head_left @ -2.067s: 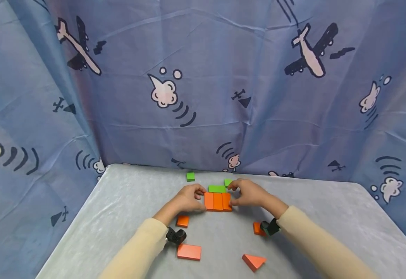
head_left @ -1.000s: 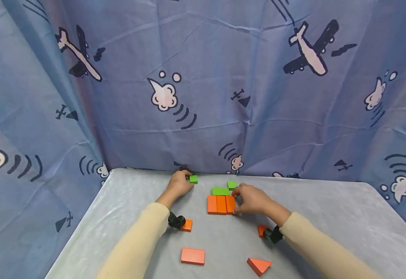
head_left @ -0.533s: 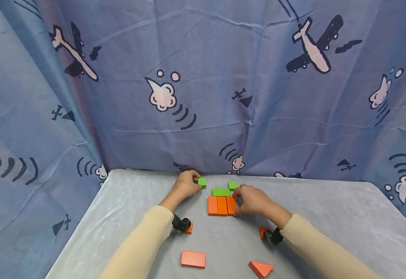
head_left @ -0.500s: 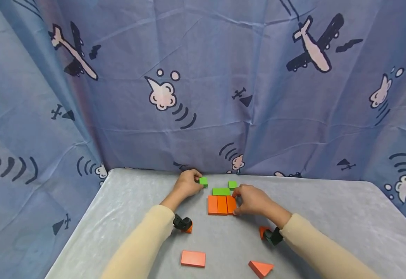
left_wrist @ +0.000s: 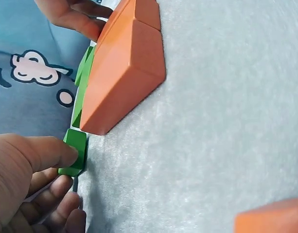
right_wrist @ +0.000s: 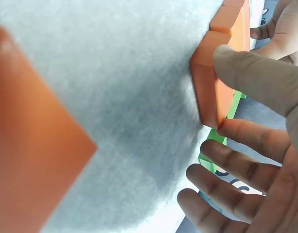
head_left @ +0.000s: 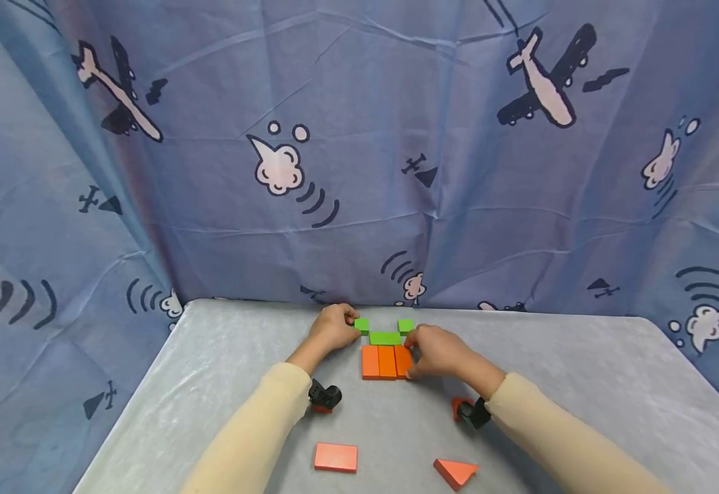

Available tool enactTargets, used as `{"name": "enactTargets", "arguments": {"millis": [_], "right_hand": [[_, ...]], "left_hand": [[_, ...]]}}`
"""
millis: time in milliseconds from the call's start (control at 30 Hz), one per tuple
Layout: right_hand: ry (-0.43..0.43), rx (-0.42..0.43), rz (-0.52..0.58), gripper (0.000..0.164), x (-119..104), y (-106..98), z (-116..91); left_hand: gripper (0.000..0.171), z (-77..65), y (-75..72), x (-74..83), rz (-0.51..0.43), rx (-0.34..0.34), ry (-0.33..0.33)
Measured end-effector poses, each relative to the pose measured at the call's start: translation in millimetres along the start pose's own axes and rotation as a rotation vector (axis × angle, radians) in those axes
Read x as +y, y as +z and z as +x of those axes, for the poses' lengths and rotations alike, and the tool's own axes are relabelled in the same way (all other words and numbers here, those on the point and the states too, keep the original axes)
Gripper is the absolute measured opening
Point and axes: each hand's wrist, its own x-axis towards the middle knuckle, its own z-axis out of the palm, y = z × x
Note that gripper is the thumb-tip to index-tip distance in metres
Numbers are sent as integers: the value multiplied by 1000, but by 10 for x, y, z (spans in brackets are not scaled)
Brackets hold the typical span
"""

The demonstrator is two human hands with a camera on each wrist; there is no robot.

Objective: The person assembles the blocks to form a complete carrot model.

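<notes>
My left hand (head_left: 333, 328) pinches a small green block (head_left: 361, 324) between thumb and fingers; in the left wrist view the thumb lies on the block (left_wrist: 78, 140). That block stands close by the left end of a longer green block (head_left: 385, 338). A second small green block (head_left: 405, 325) sits at its other end. In front of the long green block, three orange blocks (head_left: 387, 361) lie side by side. With thumb and index finger, my right hand (head_left: 442, 351) holds the rightmost orange block (right_wrist: 206, 90); its other fingers are spread loosely.
A flat orange-red rectangular block (head_left: 336, 457) and a red triangular block (head_left: 455, 472) lie nearer on the pale cloth-covered table (head_left: 390, 425). Two more orange pieces are partly hidden beneath the wrist cameras. A blue patterned curtain (head_left: 347, 261) hangs behind the table.
My left hand left the orange row, took the small green block at the back left and brought it right, beside the long green block. The right hand stayed at the row's right end.
</notes>
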Motion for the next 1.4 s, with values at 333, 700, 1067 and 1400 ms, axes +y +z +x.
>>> {"name": "enactTargets", "arguments": {"millis": [333, 700, 1067, 1400], "right_hand": [[10, -8, -18, 49, -1, 4, 20], [16, -13, -9, 49, -24, 32, 13], [5, -6, -31, 48, -20, -6, 32], [-3, -13, -41, 49, -14, -8, 30]], "left_hand": [[29, 12, 13, -6, -5, -14, 24], [39, -111, -86, -44, -26, -36, 27], [28, -518, -335, -139, 68, -54, 145], [32, -1032, -380, -358, 83, -157, 204]]}}
